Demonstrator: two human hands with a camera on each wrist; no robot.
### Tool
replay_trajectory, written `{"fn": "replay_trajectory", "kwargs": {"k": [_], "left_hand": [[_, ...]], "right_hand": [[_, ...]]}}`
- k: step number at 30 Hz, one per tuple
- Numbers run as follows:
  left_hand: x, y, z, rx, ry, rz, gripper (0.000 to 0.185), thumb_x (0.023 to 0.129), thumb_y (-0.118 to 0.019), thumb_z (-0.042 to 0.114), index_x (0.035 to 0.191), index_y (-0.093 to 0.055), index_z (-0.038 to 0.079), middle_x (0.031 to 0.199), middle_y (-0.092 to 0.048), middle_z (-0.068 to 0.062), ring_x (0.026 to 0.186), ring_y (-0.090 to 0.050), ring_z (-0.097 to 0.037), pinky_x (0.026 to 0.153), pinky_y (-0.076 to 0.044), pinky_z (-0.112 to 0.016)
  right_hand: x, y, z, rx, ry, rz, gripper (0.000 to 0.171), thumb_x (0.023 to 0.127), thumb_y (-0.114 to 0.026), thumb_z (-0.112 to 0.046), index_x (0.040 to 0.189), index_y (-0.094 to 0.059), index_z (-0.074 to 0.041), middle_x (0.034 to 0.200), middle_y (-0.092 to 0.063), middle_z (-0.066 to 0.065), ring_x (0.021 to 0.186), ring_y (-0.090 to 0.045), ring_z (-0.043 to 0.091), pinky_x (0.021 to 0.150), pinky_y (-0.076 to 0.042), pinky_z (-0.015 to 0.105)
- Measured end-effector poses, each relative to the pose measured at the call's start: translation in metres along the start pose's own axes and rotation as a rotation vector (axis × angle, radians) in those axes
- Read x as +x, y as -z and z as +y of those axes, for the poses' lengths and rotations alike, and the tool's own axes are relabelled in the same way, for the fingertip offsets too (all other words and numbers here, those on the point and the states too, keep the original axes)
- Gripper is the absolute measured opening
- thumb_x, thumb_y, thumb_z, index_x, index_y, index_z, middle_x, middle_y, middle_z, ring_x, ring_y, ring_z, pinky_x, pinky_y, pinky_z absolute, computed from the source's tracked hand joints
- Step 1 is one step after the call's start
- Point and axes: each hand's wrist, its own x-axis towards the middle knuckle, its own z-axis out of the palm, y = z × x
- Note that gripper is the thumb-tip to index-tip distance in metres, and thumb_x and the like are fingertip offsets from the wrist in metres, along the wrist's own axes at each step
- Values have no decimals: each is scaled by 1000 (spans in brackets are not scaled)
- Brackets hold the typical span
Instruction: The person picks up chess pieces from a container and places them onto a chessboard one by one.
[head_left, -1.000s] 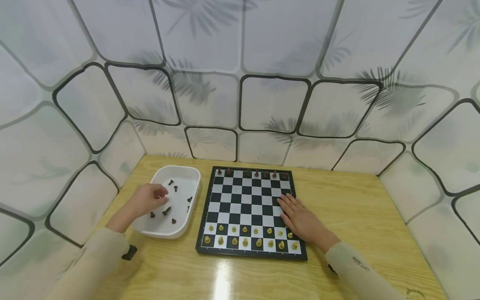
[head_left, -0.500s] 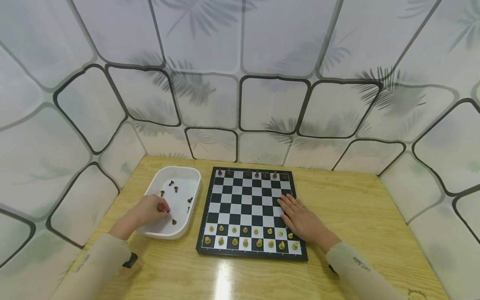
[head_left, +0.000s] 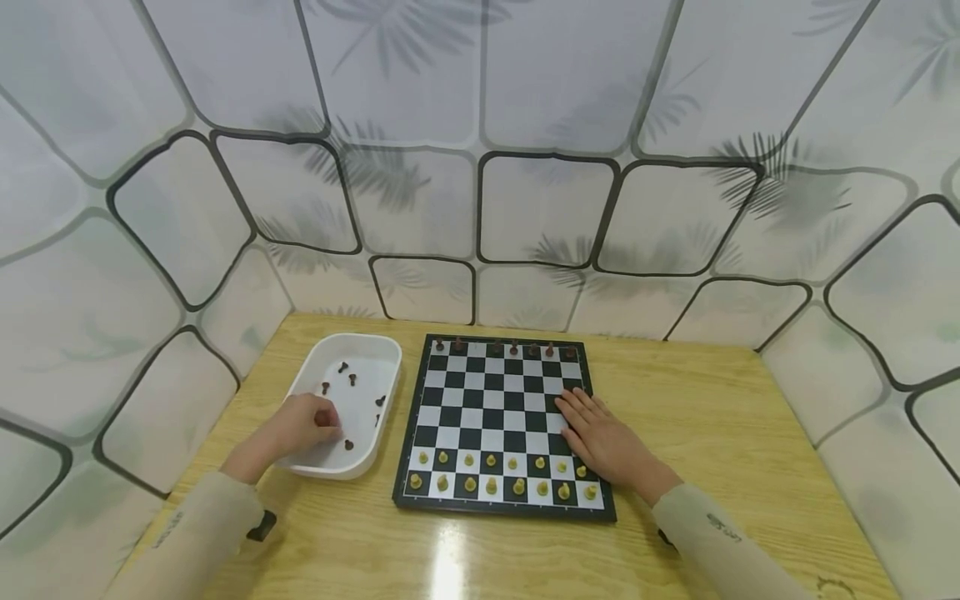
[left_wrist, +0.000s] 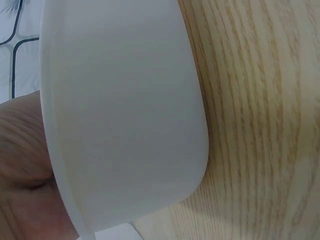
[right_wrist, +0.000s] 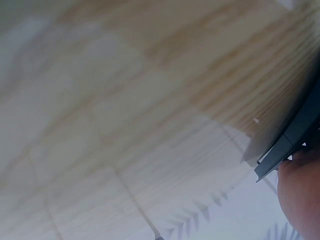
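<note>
a: where's your left hand [head_left: 300, 422] right now?

b: it's inside the white tray [head_left: 381, 346], near the front edge, fingers curled down over the tray floor. whether you're pinching a piece, i cannot tell; the fingertips hide it. loose dark pieces [head_left: 349, 378] lie scattered further back in the tray, and one dark piece [head_left: 348, 444] sits just beside your knuckles.

a: and the left wrist view?

b: just the tray's outer wall [left_wrist: 125, 115] against the wooden table [left_wrist: 260, 120], with your skin at the edge.

a: your right hand [head_left: 606, 440]?

b: it lies flat on the right side of the chessboard [head_left: 495, 400], fingers straight and spread, holding nothing. the light pieces [head_left: 489, 471] fill the two near rows, some just beside your palm. a row of dark pieces [head_left: 513, 346] stands along the far edge, well apart from both hands.

a: tray and board?

b: side by side on the table, tray to the left, close together.
</note>
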Motion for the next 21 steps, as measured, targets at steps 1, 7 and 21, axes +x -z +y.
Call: {"fn": "replay_trajectory", "kwargs": {"k": [1, 7, 21], "left_hand": [[0, 0, 0, 0, 3, 0, 12, 90, -81, 10, 84, -72, 8, 78, -69, 1, 75, -58, -13, 67, -49, -28], [-1, 1, 3, -11, 30, 10, 17, 86, -83, 4, 95, -70, 0, 83, -70, -5, 77, -62, -16, 69, -52, -32], [-3, -2, 1, -5, 15, 27, 9, 78, -77, -3, 86, -76, 2, 81, -73, -3, 76, -62, -14, 71, -54, -32]], "right_hand": [[0, 0, 0, 0, 0, -1, 59, 112, -46, -37, 161, -40, -4, 168, -39, 16, 159, -31, 37, 129, -29, 54], [-1, 3, -1, 7, -2, -4, 59, 112, -46, -36, 161, -41, -4, 169, -39, 16, 159, -30, 38, 129, -29, 55], [0, 1, 0, 14, 4, -1, 59, 112, -46, -36, 161, -40, -3, 169, -38, 17, 160, -30, 38, 129, -28, 55]]}}
